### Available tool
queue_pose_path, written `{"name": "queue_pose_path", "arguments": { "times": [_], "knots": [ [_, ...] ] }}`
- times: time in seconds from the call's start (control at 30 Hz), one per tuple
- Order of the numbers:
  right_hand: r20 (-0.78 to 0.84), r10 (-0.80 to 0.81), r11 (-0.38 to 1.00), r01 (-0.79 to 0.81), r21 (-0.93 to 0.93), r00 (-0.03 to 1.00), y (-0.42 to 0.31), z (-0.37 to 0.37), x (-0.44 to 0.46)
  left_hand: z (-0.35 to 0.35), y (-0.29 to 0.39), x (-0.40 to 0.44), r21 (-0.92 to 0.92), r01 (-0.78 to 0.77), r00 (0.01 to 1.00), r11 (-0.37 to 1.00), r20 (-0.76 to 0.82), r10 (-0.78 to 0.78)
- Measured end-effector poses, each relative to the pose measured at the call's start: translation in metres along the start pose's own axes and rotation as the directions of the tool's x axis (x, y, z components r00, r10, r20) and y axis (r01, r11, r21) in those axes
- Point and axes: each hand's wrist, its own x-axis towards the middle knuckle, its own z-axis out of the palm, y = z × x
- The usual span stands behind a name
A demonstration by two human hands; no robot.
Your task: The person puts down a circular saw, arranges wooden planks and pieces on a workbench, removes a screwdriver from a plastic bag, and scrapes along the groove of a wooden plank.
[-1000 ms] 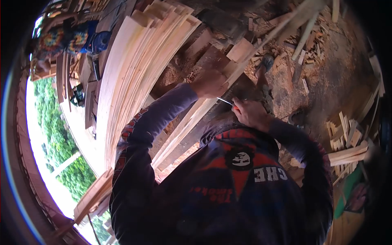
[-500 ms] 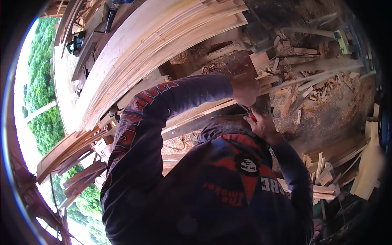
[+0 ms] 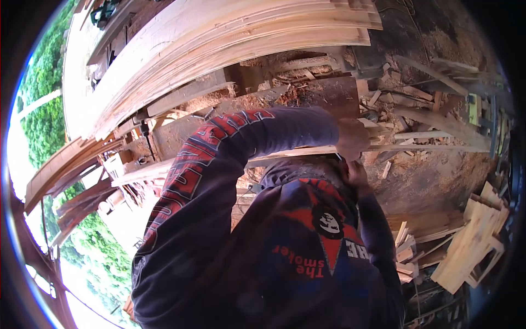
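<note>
My left hand point(image 3: 352, 137) is closed around a long, thin wooden strip point(image 3: 307, 152) that runs crosswise in front of my body. Just below it, close to my chest, my right hand point(image 3: 357, 176) is wrapped round a small hand tool. A short bit of the tool's metal shaft point(image 3: 339, 157) shows near the strip; its red handle is mostly hidden by my fingers. My left forearm reaches across above the strip. Beyond the hands lies a dark brown board point(image 3: 334, 93) with shavings on it.
A large stack of long pale planks point(image 3: 219, 41) spans the upper left. Scrap wood point(image 3: 405, 93) and sawdust cover the ground at the right. More cut pieces point(image 3: 471, 241) are piled at the lower right. Curved boards point(image 3: 55, 170) stick out at the far left, before greenery.
The view has turned, so the strip now lies nearly level and the plank stack has swung across the top. Both hands have shifted right in the picture, closer together, still holding strip and tool.
</note>
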Motion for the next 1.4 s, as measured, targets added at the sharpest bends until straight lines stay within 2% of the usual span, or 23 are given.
{"name": "queue_pose_path", "arguments": {
  "times": [0.13,0.2,0.33,0.4,0.47,0.53,0.57,0.6,0.63,0.67,0.73,0.8,0.87,0.9,0.93,0.97,1.0,1.03,1.07,1.17,1.27,1.33,1.4],
  "knots": [
    [0.096,0.247,0.969,-0.244,-0.044,0.964,-0.065,-0.072,-0.009,0.008,-0.005,-0.004,-0.232,0.08,0.991,0.97,-0.089,-0.103],
    [0.401,0.485,0.872,-0.396,-0.287,0.777,-0.07,-0.106,-0.027,0.01,-0.008,-0.003,-0.213,0.05,0.985,0.976,-0.152,-0.083],
    [0.428,0.5,0.865,-0.458,-0.205,0.753,-0.139,-0.205,-0.033,0.011,-0.007,0.002,-0.235,0.097,0.989,0.967,-0.083,-0.12],
    [0.393,0.64,0.768,-0.559,-0.312,0.66,-0.166,-0.259,-0.022,0.012,-0.005,0.004,-0.29,0.082,0.985,0.953,-0.119,-0.121],
    [0.319,0.501,0.866,-0.467,-0.18,0.805,-0.191,-0.313,0.005,0.019,0.002,0.007,-0.291,0.121,0.958,0.949,-0.214,-0.188],
    [0.213,0.326,0.924,-0.263,-0.277,0.921,-0.203,-0.346,0.046,0.033,0.011,0.012,-0.303,0.182,0.914,0.936,-0.299,-0.274],
    [0.212,0.111,0.929,-0.025,-0.37,0.971,-0.207,-0.35,0.074,0.04,0.018,0.015,-0.247,0.258,0.875,0.934,-0.35,-0.334],
    [0.237,-0.112,0.87,0.211,-0.446,0.965,-0.212,-0.344,0.106,0.044,0.029,0.018,-0.2,0.339,0.83,0.919,-0.397,-0.392],
    [0.41,-0.212,0.803,0.397,-0.443,0.887,-0.212,-0.325,0.149,0.05,0.055,0.023,-0.305,0.56,0.603,0.77,-0.488,-0.631],
    [0.548,-0.269,0.727,0.54,-0.424,0.792,-0.216,-0.302,0.182,0.049,0.071,0.021,-0.323,0.575,0.586,0.752,-0.479,-0.654],
    [0.691,-0.367,0.637,0.71,-0.301,0.623,-0.194,-0.254,0.216,0.037,0.092,0.011,-0.385,0.713,0.344,0.587,-0.538,-0.77],
    [0.824,-0.337,0.532,0.814,-0.233,0.456,-0.174,-0.206,0.239,0.034,0.118,0.016,-0.617,0.617,-0.007,0.489,-0.625,-0.78],
    [0.865,-0.341,0.446,0.874,-0.195,0.367,-0.177,-0.18,0.249,0.031,0.146,0.021,-0.862,0.28,-0.202,0.422,-0.482,-0.852],
    [0.894,-0.335,0.363,0.916,-0.168,0.297,-0.177,-0.17,0.251,0.029,0.156,0.024,-0.957,0.086,-0.242,0.277,-0.29,-0.926],
    [0.901,-0.334,0.362,0.92,-0.148,0.277,-0.176,-0.163,0.252,0.031,0.152,0.031,-0.963,0.078,-0.25,0.258,-0.269,-0.93],
    [0.901,-0.361,0.303,0.944,-0.129,0.239,-0.175,-0.158,0.251,0.036,0.146,0.036,-0.969,-0.226,-0.07,-0.099,0.118,-0.991],
    [0.899,-0.391,0.238,0.965,-0.11,0.199,-0.175,-0.156,0.249,0.041,0.141,0.041,-0.771,-0.432,0.202,-0.467,0.422,-0.884],
    [0.897,-0.408,0.206,0.974,-0.09,0.169,-0.174,-0.155,0.247,0.053,0.132,0.061,-0.571,-0.644,0.263,-0.509,0.459,-0.849],
    [0.896,-0.415,0.191,0.978,-0.081,0.155,-0.172,-0.155,0.243,0.044,0.124,0.063,-0.427,-0.767,0.273,-0.478,0.458,-0.846],
    [0.876,-0.473,0.096,0.994,-0.057,0.096,-0.173,-0.163,0.234,0.057,0.107,0.091,-0.467,-0.779,0.191,-0.419,0.46,-0.867],
    [0.904,-0.413,0.033,0.994,-0.103,0.108,-0.179,-0.17,0.223,0.055,0.103,0.102,-0.515,-0.803,0.05,-0.299,0.441,-0.896],
    [0.906,-0.41,0.017,0.994,-0.111,0.108,-0.179,-0.168,0.213,0.048,0.107,0.093,-0.702,-0.674,-0.041,-0.228,0.345,-0.938],
    [0.917,-0.361,0.061,0.986,-0.158,0.169,-0.182,-0.165,0.199,0.049,0.104,0.101,-0.914,-0.385,-0.451,0.128,0.065,-0.89]
  ]
}}
